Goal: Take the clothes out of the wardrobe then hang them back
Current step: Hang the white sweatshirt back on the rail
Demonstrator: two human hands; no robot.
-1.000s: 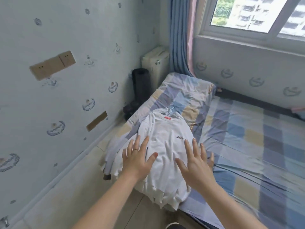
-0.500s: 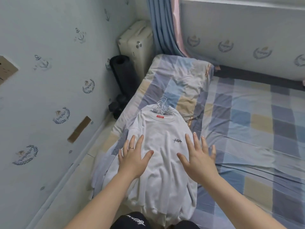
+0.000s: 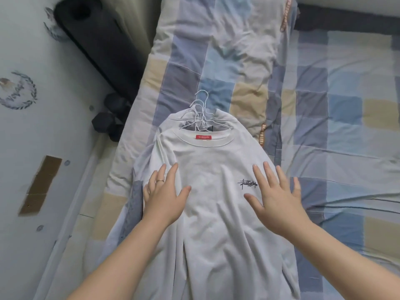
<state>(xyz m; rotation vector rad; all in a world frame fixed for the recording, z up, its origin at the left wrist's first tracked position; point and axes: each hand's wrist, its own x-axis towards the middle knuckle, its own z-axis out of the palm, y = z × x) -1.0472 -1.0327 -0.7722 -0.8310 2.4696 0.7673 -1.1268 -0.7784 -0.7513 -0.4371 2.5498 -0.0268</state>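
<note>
- The left hand [image 3: 164, 195] and right hand [image 3: 279, 202] rest flat, fingers spread, on the white shirt [image 3: 216, 224] at lower centre
- The shirt lies on the bed [image 3: 346, 126], its long axis running up the frame
- The hanger hooks [image 3: 200, 109] lie above the fingertips, slightly nearer the left hand

One wide-angle camera is sitting on the person's head, facing forward and steeply down at the bed [image 3: 346, 126]. It is hanging close over the white shirt [image 3: 216, 169], which is filling the middle, with the left hand [image 3: 164, 200] and right hand [image 3: 279, 202] reaching in from the bottom edge. The wall [image 3: 32, 148] is running along the left side.
</note>
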